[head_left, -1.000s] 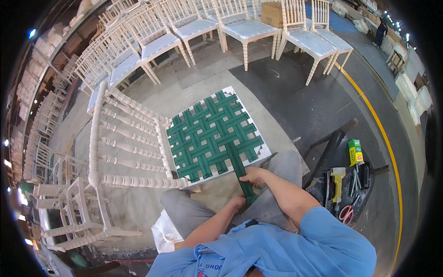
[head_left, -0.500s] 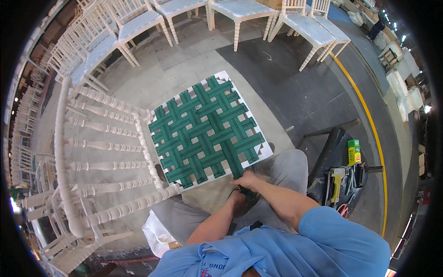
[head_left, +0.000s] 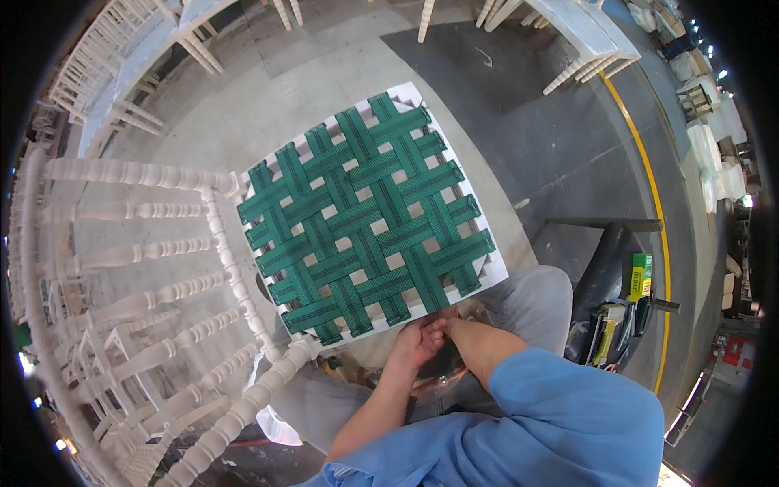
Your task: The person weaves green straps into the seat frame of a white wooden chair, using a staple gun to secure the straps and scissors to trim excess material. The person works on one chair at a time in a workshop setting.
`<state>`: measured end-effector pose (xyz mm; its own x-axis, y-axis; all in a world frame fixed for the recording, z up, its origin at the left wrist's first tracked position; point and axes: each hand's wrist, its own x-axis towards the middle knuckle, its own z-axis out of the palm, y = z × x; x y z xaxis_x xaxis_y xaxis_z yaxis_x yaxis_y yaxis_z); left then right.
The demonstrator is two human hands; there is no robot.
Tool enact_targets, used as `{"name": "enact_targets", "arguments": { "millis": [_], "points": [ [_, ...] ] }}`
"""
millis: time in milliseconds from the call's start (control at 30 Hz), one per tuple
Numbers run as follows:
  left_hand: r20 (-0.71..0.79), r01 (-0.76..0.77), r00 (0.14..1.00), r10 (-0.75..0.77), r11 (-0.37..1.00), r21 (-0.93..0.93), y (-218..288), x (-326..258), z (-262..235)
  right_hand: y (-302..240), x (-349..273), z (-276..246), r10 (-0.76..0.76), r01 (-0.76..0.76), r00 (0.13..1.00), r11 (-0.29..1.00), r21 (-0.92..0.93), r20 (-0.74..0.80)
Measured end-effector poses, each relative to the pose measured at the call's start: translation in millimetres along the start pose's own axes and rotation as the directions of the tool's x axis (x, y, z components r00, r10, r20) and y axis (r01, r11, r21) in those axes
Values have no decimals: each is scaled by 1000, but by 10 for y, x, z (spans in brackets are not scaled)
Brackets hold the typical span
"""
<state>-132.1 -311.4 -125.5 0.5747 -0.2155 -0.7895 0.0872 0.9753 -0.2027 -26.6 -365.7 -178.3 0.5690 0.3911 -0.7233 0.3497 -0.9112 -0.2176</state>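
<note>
A white wooden chair (head_left: 488,213) stands before me, its seat woven from green webbing straps (head_left: 349,211). One strap (head_left: 423,274) runs down over the seat edge nearest me, where my hands meet. My right hand (head_left: 445,323) is closed on this strap, just below the edge; its fingertips are partly hidden under the seat. Against it rests my left hand (head_left: 418,344), palm turned up and fingers curled; what those fingers hold is hidden. The strap's tail is out of sight below the seat frame.
The turned-spindle chair back (head_left: 213,260) rises at left. On my right a black stand (head_left: 596,300) carries a yellow-handled tool (head_left: 608,334) and a green-yellow box (head_left: 640,276). More white chairs (head_left: 580,40) line the far side. A yellow line (head_left: 649,178) crosses the floor.
The strap's loose end, pulled out toward my lap before, is now bent down past the seat edge. Both hands have moved up against the underside. The seat appears larger and closer.
</note>
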Motion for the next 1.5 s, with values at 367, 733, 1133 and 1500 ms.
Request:
{"name": "enact_targets", "arguments": {
  "millis": [367, 733, 1133, 1500],
  "points": [
    [-103, -82, 994, 24, 786, -613, 268, 314, 475, -57, 484, -42, -11, 20, 996, 994, -105, 86],
    [-97, -74, 995, 14, 755, -652, 404, 780, 406, 165, 689, -135, -22, 41, 988, 991, -125, 152],
    [-16, -72, 997, 73, 876, -477, 479, 799, 369, 226, 345, -257, -82, 152, 954, 961, -231, 287],
    [32, -147, 986, 162, 949, -277, 688, 877, 468, 646, -2107, -2205, -372, 95, 924, 451, 887, 90]
  ]
}}
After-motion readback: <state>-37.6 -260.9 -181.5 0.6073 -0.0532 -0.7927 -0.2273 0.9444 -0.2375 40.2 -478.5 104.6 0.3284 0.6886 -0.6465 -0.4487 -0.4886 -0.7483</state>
